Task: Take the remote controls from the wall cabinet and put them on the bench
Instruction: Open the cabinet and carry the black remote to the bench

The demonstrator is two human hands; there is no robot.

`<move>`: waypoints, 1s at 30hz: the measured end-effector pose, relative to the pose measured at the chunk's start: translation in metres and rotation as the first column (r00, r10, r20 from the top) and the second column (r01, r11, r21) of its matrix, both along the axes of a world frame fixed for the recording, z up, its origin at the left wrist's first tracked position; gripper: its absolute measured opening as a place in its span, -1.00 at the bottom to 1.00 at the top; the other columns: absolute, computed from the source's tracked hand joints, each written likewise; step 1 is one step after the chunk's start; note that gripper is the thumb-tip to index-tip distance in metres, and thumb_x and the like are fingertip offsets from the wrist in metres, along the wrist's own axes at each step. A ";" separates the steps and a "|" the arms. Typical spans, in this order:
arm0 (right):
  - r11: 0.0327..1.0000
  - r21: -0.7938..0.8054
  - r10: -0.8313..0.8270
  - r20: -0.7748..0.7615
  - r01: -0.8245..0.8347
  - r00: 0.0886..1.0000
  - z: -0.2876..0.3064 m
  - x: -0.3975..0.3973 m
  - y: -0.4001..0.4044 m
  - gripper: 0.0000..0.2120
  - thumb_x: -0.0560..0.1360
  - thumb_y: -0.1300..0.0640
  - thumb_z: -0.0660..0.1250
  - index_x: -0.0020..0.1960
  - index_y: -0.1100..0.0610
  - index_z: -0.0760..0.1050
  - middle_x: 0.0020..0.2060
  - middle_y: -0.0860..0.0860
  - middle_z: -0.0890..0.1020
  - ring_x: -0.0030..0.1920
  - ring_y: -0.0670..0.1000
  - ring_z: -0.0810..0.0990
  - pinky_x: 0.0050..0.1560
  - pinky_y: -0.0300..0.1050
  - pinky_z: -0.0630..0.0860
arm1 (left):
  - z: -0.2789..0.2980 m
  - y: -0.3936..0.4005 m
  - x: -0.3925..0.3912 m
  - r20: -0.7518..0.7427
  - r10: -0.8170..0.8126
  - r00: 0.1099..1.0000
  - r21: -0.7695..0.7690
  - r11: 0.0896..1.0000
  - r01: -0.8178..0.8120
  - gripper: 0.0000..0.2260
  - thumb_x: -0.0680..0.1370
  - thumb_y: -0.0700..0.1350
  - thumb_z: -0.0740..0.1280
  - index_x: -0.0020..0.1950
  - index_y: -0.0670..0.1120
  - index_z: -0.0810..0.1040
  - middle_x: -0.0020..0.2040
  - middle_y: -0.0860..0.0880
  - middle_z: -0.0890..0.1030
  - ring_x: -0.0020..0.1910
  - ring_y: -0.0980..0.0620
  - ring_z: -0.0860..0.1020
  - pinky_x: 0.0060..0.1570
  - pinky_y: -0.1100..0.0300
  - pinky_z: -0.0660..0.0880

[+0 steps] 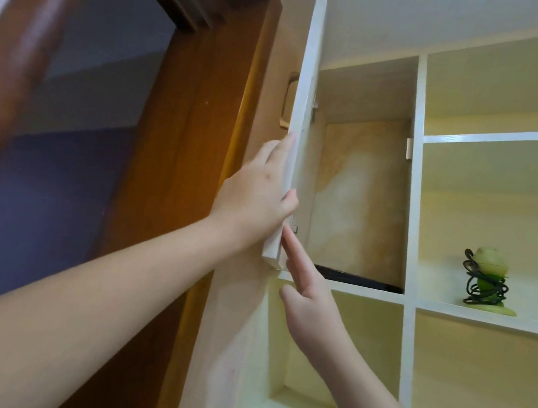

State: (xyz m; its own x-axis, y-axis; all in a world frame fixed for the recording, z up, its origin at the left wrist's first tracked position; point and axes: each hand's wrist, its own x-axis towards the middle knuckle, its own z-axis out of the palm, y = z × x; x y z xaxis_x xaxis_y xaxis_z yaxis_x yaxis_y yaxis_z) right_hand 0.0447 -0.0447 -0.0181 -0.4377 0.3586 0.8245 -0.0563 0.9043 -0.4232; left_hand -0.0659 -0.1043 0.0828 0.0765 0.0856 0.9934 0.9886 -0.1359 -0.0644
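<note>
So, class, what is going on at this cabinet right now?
A person stands below a white wall cabinet. The left hand grips the edge of the cabinet door, which stands open. The right hand reaches up with straight fingers toward the open compartment and holds nothing. A flat dark thing, possibly a remote control, lies on that compartment's floor. A green ornament wrapped in black cord sits in the next compartment to the right.

Flat object (359, 279), perhaps remotes, in compartment (359, 189) right of open door (297, 138)
</note>
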 end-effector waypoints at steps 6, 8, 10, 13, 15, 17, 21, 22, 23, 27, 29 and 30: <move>0.989 0.093 -0.124 0.136 0.112 0.983 -0.004 -0.022 -0.011 -0.21 0.48 0.40 0.04 0.54 -0.20 -0.06 0.49 -0.37 0.01 0.43 -0.42 -0.05 0.30 -0.56 -0.08 | 0.001 -0.016 -0.028 -0.309 0.471 0.826 0.096 0.880 -0.465 -0.64 0.57 0.00 0.25 0.35 -0.06 0.49 0.51 -0.11 0.25 0.51 -0.08 0.17 0.35 0.00 0.31; 0.979 0.132 -0.175 0.159 0.155 0.972 -0.004 -0.027 -0.012 -0.20 0.48 0.40 0.04 0.55 -0.17 -0.14 0.51 -0.34 -0.07 0.43 -0.40 -0.11 0.31 -0.55 -0.10 | -0.003 -0.019 -0.033 -0.429 0.555 0.712 0.099 0.813 -0.574 -0.68 0.59 0.03 0.20 0.24 -0.06 0.58 0.50 -0.14 0.29 0.51 -0.11 0.17 0.41 -0.06 0.21; 0.971 0.163 -0.198 0.155 0.173 0.968 -0.005 -0.032 -0.013 -0.16 0.46 0.41 0.04 0.54 -0.16 -0.23 0.52 -0.31 -0.16 0.47 -0.36 -0.17 0.40 -0.44 -0.11 | -0.007 -0.022 -0.036 -0.478 0.580 0.660 0.087 0.779 -0.622 -0.62 0.62 0.07 0.09 0.22 -0.07 0.59 0.47 -0.16 0.33 0.50 -0.12 0.20 0.42 -0.09 0.18; 0.968 0.192 -0.189 0.143 0.160 0.971 -0.005 -0.040 -0.014 -0.09 0.42 0.45 0.01 0.52 -0.17 -0.33 0.52 -0.27 -0.22 0.49 -0.32 -0.19 0.44 -0.37 -0.10 | -0.014 -0.027 -0.035 -0.504 0.596 0.626 0.070 0.750 -0.658 -0.49 0.62 0.10 -0.06 0.22 -0.12 0.58 0.44 -0.19 0.38 0.49 -0.12 0.23 0.42 -0.12 0.17; 0.966 0.197 -0.200 0.151 0.169 0.968 -0.005 -0.045 -0.015 -0.11 0.42 0.45 -0.01 0.53 -0.15 -0.32 0.53 -0.23 -0.22 0.50 -0.28 -0.21 0.43 -0.38 -0.11 | -0.017 -0.028 -0.035 -0.520 0.598 0.610 0.034 0.728 -0.685 -0.44 0.62 0.13 -0.12 0.26 -0.12 0.55 0.46 -0.18 0.35 0.51 -0.12 0.19 0.44 -0.13 0.12; 0.962 0.206 -0.218 0.176 0.181 0.960 -0.004 -0.050 -0.016 -0.14 0.42 0.45 -0.02 0.55 -0.11 -0.26 0.54 -0.19 -0.18 0.51 -0.24 -0.21 0.46 -0.31 -0.10 | -0.017 -0.030 -0.039 -0.496 0.594 0.634 -0.022 0.721 -0.693 -0.40 0.61 0.16 -0.17 0.31 -0.12 0.50 0.48 -0.16 0.32 0.52 -0.09 0.14 0.46 -0.14 0.08; 0.954 0.236 -0.241 0.227 0.187 0.944 -0.005 -0.054 -0.018 -0.15 0.43 0.44 -0.03 0.54 -0.14 -0.23 0.54 -0.22 -0.20 0.51 -0.25 -0.21 0.45 -0.29 -0.06 | -0.018 -0.032 -0.053 -0.447 0.555 0.701 -0.098 0.749 -0.655 -0.36 0.59 0.21 -0.24 0.49 -0.08 0.30 0.55 -0.08 0.18 0.56 -0.01 0.01 0.49 -0.13 -0.03; 0.950 0.247 -0.251 0.236 0.192 0.939 -0.007 -0.052 -0.018 -0.15 0.43 0.44 -0.03 0.54 -0.15 -0.24 0.53 -0.24 -0.22 0.50 -0.27 -0.23 0.47 -0.27 -0.08 | -0.018 -0.032 -0.056 -0.461 0.554 0.694 -0.095 0.746 -0.659 -0.36 0.59 0.20 -0.25 0.51 -0.08 0.25 0.56 -0.08 0.15 0.56 -0.01 -0.02 0.49 -0.13 -0.06; 0.942 0.261 -0.275 0.245 0.210 0.930 -0.010 -0.048 -0.018 -0.16 0.44 0.44 -0.03 0.55 -0.14 -0.23 0.53 -0.24 -0.22 0.49 -0.28 -0.23 0.49 -0.24 -0.09 | -0.018 -0.032 -0.058 -0.472 0.551 0.688 -0.092 0.745 -0.660 -0.37 0.59 0.20 -0.25 0.52 -0.08 0.22 0.57 -0.08 0.13 0.56 -0.01 -0.03 0.50 -0.12 -0.07; 0.874 0.308 -0.456 0.246 0.377 0.856 -0.014 -0.019 -0.019 -0.28 0.50 0.36 0.03 0.57 -0.04 -0.10 0.55 -0.17 -0.05 0.53 -0.18 -0.07 0.47 -0.29 -0.09 | -0.019 -0.028 -0.057 -0.481 0.529 0.699 -0.100 0.759 -0.643 -0.39 0.60 0.18 -0.23 0.52 -0.11 0.21 0.57 -0.10 0.13 0.56 -0.02 -0.02 0.50 -0.11 -0.07; 0.837 0.327 -0.518 0.220 0.438 0.826 -0.013 -0.003 -0.018 -0.30 0.50 0.34 0.07 0.57 0.01 -0.04 0.55 -0.13 0.03 0.52 -0.14 0.01 0.42 -0.34 -0.05 | -0.020 -0.026 -0.055 -0.468 0.533 0.705 -0.095 0.763 -0.640 -0.39 0.60 0.17 -0.20 0.51 -0.12 0.23 0.56 -0.11 0.15 0.56 -0.03 -0.01 0.50 -0.12 -0.05; 0.820 0.333 -0.547 0.214 0.466 0.809 -0.013 0.004 -0.017 -0.31 0.50 0.32 0.09 0.56 0.03 -0.02 0.54 -0.12 0.04 0.52 -0.13 0.03 0.42 -0.34 -0.03 | -0.020 -0.025 -0.054 -0.460 0.543 0.703 -0.095 0.757 -0.647 -0.40 0.60 0.17 -0.19 0.51 -0.13 0.21 0.56 -0.11 0.14 0.56 -0.03 -0.02 0.50 -0.13 -0.05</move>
State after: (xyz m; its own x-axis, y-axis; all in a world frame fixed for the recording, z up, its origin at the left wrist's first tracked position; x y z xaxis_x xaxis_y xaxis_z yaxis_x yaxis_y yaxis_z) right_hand 0.0486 -0.0614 -0.0310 -0.4821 0.3929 0.7831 0.5269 0.8441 -0.0991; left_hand -0.1203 -0.1297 0.0626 0.2926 0.4679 0.8340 0.7637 0.4105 -0.4983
